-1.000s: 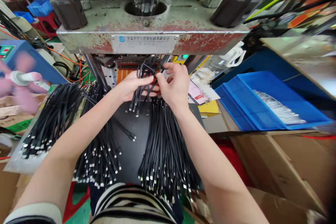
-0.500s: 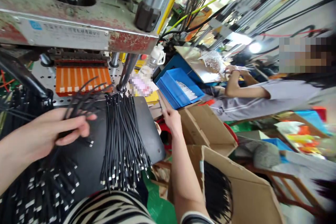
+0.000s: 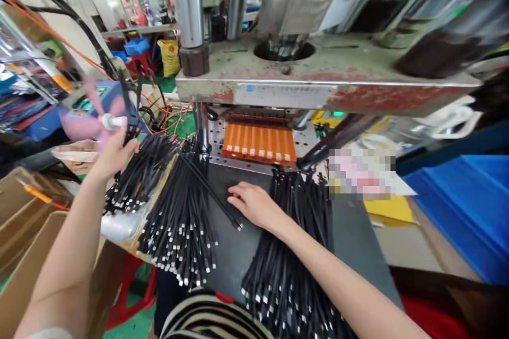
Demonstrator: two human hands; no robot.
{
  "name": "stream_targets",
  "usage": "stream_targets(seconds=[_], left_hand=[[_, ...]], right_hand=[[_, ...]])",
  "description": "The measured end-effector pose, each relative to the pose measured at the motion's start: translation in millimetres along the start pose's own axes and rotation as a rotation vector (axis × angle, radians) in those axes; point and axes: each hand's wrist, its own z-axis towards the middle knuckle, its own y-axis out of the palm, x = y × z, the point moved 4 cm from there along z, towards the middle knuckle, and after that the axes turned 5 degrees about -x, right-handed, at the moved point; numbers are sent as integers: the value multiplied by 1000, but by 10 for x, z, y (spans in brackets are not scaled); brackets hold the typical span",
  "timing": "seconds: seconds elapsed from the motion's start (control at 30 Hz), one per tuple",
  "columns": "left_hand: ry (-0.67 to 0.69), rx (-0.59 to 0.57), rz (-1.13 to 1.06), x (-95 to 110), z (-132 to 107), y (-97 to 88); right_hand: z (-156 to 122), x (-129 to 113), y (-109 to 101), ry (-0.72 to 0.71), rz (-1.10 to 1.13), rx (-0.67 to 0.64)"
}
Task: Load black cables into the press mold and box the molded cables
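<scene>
My left hand [image 3: 113, 156] is raised at the left, closed around a few black cables [image 3: 130, 108] that stick up from its fingers and are blurred. Under and beside it lie bundles of black cables with white-metal plug ends [image 3: 178, 222]. My right hand [image 3: 254, 204] hovers at or just over the black tabletop [image 3: 226, 259], fingers loosely apart, nothing visible in them. Just left of its fingertips lie a couple of loose cables [image 3: 210, 190]. Another cable bundle [image 3: 286, 275] spreads beneath my right forearm. Behind stands a press [image 3: 326, 92] with an orange slotted mould block [image 3: 258, 143].
A pink-bladed fan [image 3: 107, 121] is close to my left hand. Cardboard boxes [image 3: 35, 254] and a red stool [image 3: 135, 296] stand at lower left. Steel press columns [image 3: 202, 127] flank the mould. At right are a blue bin [image 3: 461, 206] and a yellow sheet [image 3: 389, 212].
The view has swung left. My left hand has moved out to the left with the cables, and my right hand has come from the boxes on the right to the tabletop.
</scene>
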Motion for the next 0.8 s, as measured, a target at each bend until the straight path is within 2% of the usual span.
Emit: stream_targets(seconds=[0.07, 0.17, 0.23, 0.3, 0.43, 0.5, 0.57, 0.7, 0.8], left_hand=[[-38, 19, 360, -193, 4, 92], [-106, -45, 779, -358, -115, 366], [-131, -72, 896, -390, -224, 534], [-140, -38, 948, -371, -310, 631], [-46, 75, 1006, -229, -324, 705], [56, 126, 965, -108, -246, 761], [196, 109, 820, 57, -123, 882], [600, -135, 296, 537, 122, 1263], [817, -192, 27, 849, 225, 1459]], right_hand=[[294, -227, 126, 40, -78, -33], [554, -373, 242, 66, -82, -30], [611, -387, 285, 85, -69, -31], [591, -394, 300, 65, -67, -45], [440, -455, 116, -129, -133, 53], [414, -461, -94, -205, -134, 167], [482, -405, -357, -228, -61, 305], [861, -98, -862, -141, 206, 605], [1197, 172, -1044, 10, 311, 715]])
